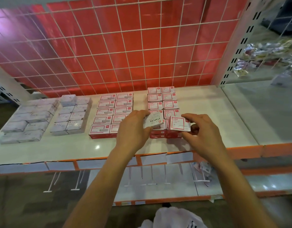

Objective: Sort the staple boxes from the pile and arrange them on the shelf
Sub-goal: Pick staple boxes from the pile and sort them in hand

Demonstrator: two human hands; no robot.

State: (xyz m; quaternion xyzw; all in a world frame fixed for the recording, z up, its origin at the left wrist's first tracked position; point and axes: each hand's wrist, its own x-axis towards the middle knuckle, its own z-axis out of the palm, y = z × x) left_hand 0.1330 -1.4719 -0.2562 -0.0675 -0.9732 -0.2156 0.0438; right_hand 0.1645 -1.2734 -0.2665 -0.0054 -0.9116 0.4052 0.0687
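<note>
Gripping a white STAPLES box point(153, 121) over the rightmost stack point(163, 98), the left hand point(133, 127) flanks the right hand point(203, 129), pinching a red-bordered box point(178, 123).

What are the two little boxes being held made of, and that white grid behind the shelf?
The white STAPLES box and the red-and-white box look like thin printed cardboard, matte, with crisp folded edges. The grid panel seems to be white-coated metal wire, judging by its thin straight rods.

White wire grid point(126, 51) over red panel point(109, 41)
</note>
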